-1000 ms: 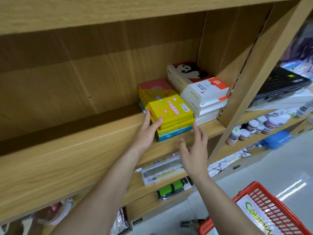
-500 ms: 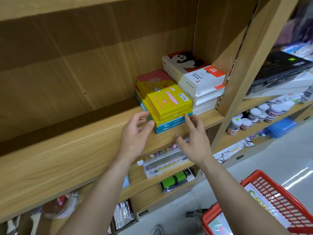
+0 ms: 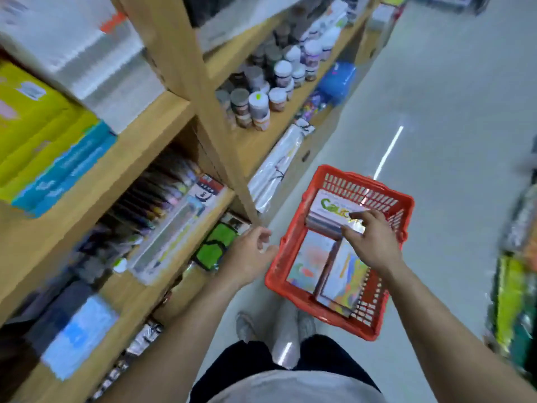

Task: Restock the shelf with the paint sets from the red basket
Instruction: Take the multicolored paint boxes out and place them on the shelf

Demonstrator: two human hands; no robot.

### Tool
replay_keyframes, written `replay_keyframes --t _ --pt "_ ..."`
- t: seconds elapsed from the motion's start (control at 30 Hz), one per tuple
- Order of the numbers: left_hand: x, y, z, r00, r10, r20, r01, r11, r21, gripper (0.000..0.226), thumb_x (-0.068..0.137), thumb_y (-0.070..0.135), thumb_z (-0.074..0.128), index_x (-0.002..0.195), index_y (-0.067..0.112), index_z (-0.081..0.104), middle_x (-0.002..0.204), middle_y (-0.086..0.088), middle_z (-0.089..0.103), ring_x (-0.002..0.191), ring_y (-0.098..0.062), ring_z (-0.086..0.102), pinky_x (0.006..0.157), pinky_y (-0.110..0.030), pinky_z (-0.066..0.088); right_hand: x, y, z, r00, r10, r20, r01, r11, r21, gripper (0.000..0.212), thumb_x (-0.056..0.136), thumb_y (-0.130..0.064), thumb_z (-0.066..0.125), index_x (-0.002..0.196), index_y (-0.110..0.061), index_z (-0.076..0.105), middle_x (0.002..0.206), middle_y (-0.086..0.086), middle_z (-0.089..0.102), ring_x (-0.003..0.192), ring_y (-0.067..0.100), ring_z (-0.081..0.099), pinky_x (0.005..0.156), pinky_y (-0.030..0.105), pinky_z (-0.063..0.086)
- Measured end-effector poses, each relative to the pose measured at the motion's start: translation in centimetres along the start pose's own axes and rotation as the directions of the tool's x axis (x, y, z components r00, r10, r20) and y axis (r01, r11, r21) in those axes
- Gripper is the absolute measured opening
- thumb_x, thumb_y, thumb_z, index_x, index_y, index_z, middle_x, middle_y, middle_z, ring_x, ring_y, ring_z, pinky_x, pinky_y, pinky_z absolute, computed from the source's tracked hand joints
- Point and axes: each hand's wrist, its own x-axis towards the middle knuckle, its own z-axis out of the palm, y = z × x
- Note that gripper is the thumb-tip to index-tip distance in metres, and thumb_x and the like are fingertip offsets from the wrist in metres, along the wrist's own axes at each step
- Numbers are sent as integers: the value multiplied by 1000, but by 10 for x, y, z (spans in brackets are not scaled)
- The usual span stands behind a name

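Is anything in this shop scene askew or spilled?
Nothing looks spilled or broken. In the red basket the paint sets lie unevenly: the right-hand set seems tilted against its neighbour. The picture is too blurred to judge the shelves.

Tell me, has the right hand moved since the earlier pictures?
Yes. The right hand has left the yellow stack on the shelf and come down to the red basket, where it grips the top paint set.
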Motion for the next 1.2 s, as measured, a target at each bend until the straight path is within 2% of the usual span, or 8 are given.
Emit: replay_keyframes --t 0.2,0.33,0.47,0.57,0.73,0.87,1.03,1.2 --pt "71 -24 141 933 -95 348 77 995 67 62 86 31 75 139 9 52 127 -10 64 113 -29 64 98 -40 51 -23 138 43 915 403 -24 -403 915 36 58 86 -33 72 137 -11 60 128 24 59 123 44 57 105 48 48" --pt "108 -45 227 868 -186 461 169 983 77 76 89 28 74 151 7 35 148 -14 50 135 -30 51 110 -41 42 -31 187 82 886 461 -51 -455 885 95 86 78 -48 56 155 -15 39 138 23 55 129 42 49 108 48 44" --pt "143 -74 294 860 -234 452 183 971 155 92 87 43 72 156 5 24 161 -16 34 146 -29 39 118 -39 33 -28 208 106 890 451 -66 -418 864 281 85 83 -42 54 160 -21 26 140 12 58 128 34 57 102 50 50" --pt "153 -83 323 847 -242 474 213 970 114 96 87 46 71 159 10 18 166 -10 26 151 -25 30 122 -39 27 -28 211 113 895 425 -137 -358 867 348 77 92 -29 61 160 -28 26 143 -2 61 122 18 63 97 30 51" --pt "144 -104 364 819 -271 505 257 961 98 116 59 70 70 154 36 14 159 1 38 138 -24 48 109 -48 45 -30 209 117 886 427 -182 -331 856 398 75 93 -11 64 155 -39 30 124 -18 66 96 -1 64 77 -3 39" --pt "143 -88 362 816 -280 506 312 950 22 101 57 57 72 146 31 32 138 5 59 119 -19 61 100 -42 52 -26 209 115 879 455 -143 -368 837 404 76 93 -16 63 155 -42 28 116 -15 72 94 3 69 73 3 44" --pt "141 -57 351 828 -315 464 362 932 -13 70 77 30 78 127 28 29 136 -6 50 118 -23 58 101 -41 50 -27 208 115 884 446 -137 -365 843 394 76 93 -18 63 156 -39 27 124 -10 71 102 15 71 78 29 54" --pt "133 -38 338 846 -203 493 269 961 -64 88 85 30 73 151 43 16 150 0 42 135 -22 48 109 -47 45 -29 208 116 886 443 -135 -363 845 392 73 94 -21 62 156 -37 27 130 -9 69 108 17 71 86 37 57"
